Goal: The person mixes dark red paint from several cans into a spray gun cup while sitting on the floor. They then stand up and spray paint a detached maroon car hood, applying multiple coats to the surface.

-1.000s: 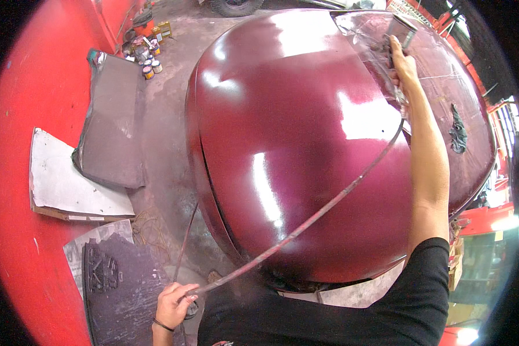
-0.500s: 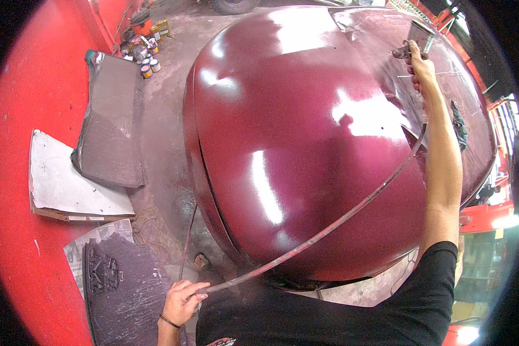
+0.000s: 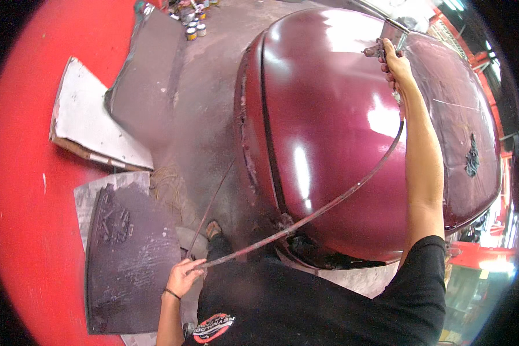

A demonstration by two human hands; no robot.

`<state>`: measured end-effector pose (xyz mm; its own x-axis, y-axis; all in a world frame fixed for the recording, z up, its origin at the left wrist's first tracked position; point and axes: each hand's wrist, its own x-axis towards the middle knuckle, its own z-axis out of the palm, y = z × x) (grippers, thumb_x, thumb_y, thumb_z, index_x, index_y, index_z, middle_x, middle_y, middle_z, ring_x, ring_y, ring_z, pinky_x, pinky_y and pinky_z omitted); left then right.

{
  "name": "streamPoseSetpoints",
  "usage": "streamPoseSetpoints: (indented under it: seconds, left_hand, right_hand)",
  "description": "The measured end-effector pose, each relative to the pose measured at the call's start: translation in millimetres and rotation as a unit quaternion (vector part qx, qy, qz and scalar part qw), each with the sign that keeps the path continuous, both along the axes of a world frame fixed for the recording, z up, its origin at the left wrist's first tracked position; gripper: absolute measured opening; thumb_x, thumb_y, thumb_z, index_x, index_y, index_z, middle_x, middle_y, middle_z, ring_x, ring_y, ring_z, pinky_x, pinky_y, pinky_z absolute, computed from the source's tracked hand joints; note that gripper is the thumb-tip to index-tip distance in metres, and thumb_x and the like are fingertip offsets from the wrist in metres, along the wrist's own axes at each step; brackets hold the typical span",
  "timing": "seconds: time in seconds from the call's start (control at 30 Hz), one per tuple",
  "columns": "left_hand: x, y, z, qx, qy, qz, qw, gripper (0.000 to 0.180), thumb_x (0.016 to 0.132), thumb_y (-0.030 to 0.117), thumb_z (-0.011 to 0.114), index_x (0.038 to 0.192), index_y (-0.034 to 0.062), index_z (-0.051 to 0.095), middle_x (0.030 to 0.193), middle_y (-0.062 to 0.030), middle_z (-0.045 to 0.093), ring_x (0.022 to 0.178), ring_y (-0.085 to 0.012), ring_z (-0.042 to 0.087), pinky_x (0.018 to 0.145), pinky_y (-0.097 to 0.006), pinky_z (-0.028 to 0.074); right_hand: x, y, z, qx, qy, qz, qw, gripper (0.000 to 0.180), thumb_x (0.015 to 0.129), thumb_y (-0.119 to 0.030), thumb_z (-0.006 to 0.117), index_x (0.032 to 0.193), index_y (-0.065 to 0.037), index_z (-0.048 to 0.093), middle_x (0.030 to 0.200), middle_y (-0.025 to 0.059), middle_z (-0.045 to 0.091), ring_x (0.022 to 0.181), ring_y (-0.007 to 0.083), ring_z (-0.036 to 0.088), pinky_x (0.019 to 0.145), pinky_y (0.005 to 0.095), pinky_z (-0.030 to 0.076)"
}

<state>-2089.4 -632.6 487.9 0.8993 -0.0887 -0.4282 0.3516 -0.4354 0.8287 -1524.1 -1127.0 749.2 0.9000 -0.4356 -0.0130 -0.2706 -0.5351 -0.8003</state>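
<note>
Spray gun point(image 3: 386, 43) sits in the right hand point(image 3: 396, 64), which is clenched around its grip, arm stretched out over the far part of the glossy maroon car body point(image 3: 328, 132). Its hose point(image 3: 328, 205) curves from the gun back across the near edge of the body to the left hand point(image 3: 183, 277), whose fingers are closed on the hose low by the person's hip. That wrist wears a thin dark band. On the grey floor point(image 3: 207, 98) left of the body lie a dark panel point(image 3: 129, 259) on paper near the left hand, a pale board point(image 3: 92, 124) farther off, and a grey sheet point(image 3: 150, 69) beyond it. Small paint cans point(image 3: 193, 23) cluster at the floor's far edge. One bare foot point(image 3: 213, 229) shows just under the body's near edge.
</note>
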Motion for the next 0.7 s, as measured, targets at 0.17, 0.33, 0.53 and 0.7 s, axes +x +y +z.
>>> streamPoseSetpoints:
  seconds: [0.17, 0.33, 0.53, 0.7]
  left_hand:
    - [-50.5, 39.4, -29.0, -0.020, 0.036, 0.061, 0.997, 0.037, 0.085, 0.007, 0.073, 0.122, 0.0106, 0.075, 0.081, -0.0061, 0.060, 0.076, -0.0180, 0.058, 0.074, -0.033, 0.049]
    - [-78.4, 55.3, -41.9, -0.015, 0.063, 0.089, 0.994, 0.038, 0.085, 0.004, 0.071, 0.122, 0.0091, 0.075, 0.090, -0.0075, 0.067, 0.085, -0.0197, 0.065, 0.081, -0.032, 0.052]
    - [-49.7, 38.6, -39.0, -0.011, 0.049, 0.061, 0.997, 0.039, 0.085, 0.006, 0.069, 0.123, 0.0098, 0.075, 0.092, -0.0091, 0.068, 0.086, -0.0201, 0.066, 0.081, -0.032, 0.053]
    - [-7.9, 3.2, -31.6, -0.007, 0.050, 0.027, 0.998, 0.038, 0.085, 0.008, 0.071, 0.123, 0.0112, 0.074, 0.084, -0.0086, 0.065, 0.080, -0.0201, 0.064, 0.076, -0.033, 0.052]
  right_hand:
    - [-23.1, 100.5, -32.4, 0.025, -0.022, 0.056, 0.998, 0.070, 0.084, -0.079, 0.062, 0.090, -0.009, 0.064, 0.065, -0.0018, 0.053, 0.040, 0.0058, 0.032, 0.036, 0.0257, 0.023]
    - [-67.9, 157.5, -36.8, 0.088, 0.044, 0.158, 0.983, 0.065, 0.092, -0.073, 0.057, 0.085, -0.009, 0.062, 0.063, -0.0032, 0.047, 0.041, 0.0040, 0.032, 0.037, 0.0242, 0.024]
    - [-69.7, 80.3, -29.2, 0.037, 0.010, 0.043, 0.998, 0.066, 0.089, -0.075, 0.059, 0.080, -0.009, 0.062, 0.063, -0.0029, 0.049, 0.043, 0.0050, 0.034, 0.038, 0.0240, 0.023]
    - [-66.2, -12.6, -9.0, 0.008, -0.029, -0.028, 0.999, 0.064, 0.088, -0.076, 0.060, 0.077, -0.012, 0.060, 0.060, -0.0043, 0.047, 0.040, 0.0061, 0.030, 0.037, 0.0264, 0.023]
